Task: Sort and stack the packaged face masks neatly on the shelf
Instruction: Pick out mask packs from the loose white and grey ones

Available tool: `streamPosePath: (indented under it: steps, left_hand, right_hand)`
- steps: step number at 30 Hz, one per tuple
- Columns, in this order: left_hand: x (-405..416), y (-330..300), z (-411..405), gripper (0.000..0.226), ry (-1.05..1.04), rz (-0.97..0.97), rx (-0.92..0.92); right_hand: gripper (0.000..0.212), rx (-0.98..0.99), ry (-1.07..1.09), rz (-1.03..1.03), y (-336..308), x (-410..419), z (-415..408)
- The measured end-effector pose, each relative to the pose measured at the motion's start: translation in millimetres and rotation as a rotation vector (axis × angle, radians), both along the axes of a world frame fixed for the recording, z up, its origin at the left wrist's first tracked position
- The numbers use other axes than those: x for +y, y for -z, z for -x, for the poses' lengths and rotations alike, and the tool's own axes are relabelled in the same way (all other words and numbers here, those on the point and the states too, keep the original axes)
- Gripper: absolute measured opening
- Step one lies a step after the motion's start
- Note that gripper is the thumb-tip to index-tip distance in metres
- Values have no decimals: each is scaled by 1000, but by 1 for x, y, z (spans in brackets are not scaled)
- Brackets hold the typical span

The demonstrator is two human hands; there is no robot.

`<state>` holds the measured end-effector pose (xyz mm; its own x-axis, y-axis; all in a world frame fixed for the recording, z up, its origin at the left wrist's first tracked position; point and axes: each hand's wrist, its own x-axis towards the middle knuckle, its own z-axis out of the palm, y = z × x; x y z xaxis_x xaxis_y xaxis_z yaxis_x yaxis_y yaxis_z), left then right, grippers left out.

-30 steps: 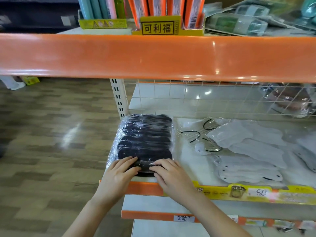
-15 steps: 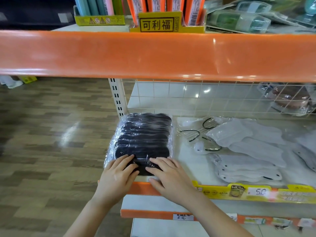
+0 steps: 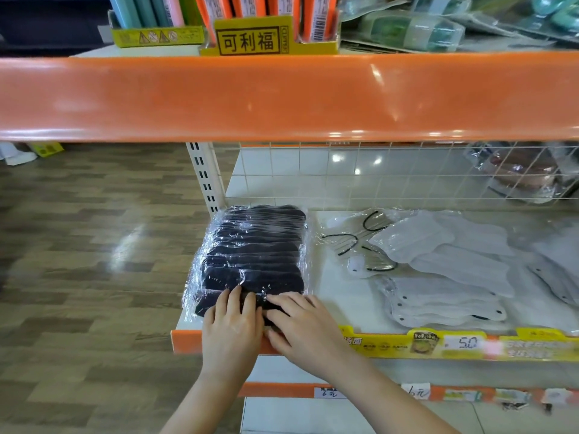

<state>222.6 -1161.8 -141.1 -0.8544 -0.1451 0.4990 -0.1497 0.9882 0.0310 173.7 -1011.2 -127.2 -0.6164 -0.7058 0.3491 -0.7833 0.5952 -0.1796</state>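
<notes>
At the far left lies a wood-patterned floor [image 3: 78,261], with a white slotted upright [image 3: 205,177] marking the left end of the shelf [image 3: 341,296]. Just right of that upright, at the shelf's left end, sits the stack of black masks [image 3: 255,255], each in clear crinkled plastic, overlapping in a row that runs from the wire grid back panel [image 3: 376,170] to the orange front lip. The left hand [image 3: 233,327] lies flat on the nearest pack, fingers straight and close together, pressing down on the wrapping. Touching it on the right, the right hand [image 3: 300,324] also rests flat with fingers extended toward the left, its fingertips on the same front pack and its palm over the shelf edge; neither hand is curled around anything. Further right, loose white masks [image 3: 445,249] in clear wrappers lie scattered across the shelf, some with black ear loops showing. Below them a yellow price strip [image 3: 463,344] reads 5.0. Above everything runs the broad orange upper shelf edge [image 3: 282,98].
</notes>
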Motion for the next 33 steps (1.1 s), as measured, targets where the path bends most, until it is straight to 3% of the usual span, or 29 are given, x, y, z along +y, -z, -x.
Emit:
streamPosePath:
  steps: [7, 18, 22, 28, 33]
  left_hand:
    - [16, -15, 10, 22, 37, 63, 61]
    - [113, -33, 53, 8, 331, -27, 109]
    - [154, -30, 69, 5, 395, -54, 86]
    - [209, -32, 93, 17, 460, -94, 22]
    - [238, -32, 108, 26, 477, -131, -182]
  right_hand:
    - [32, 19, 69, 73, -9, 20, 10]
    - [32, 137, 332, 187, -10, 128, 45]
    - [31, 113, 386, 162, -10, 175, 54]
    - [39, -3, 399, 102, -2, 239, 70]
    - [52, -74, 394, 21, 0, 282, 83]
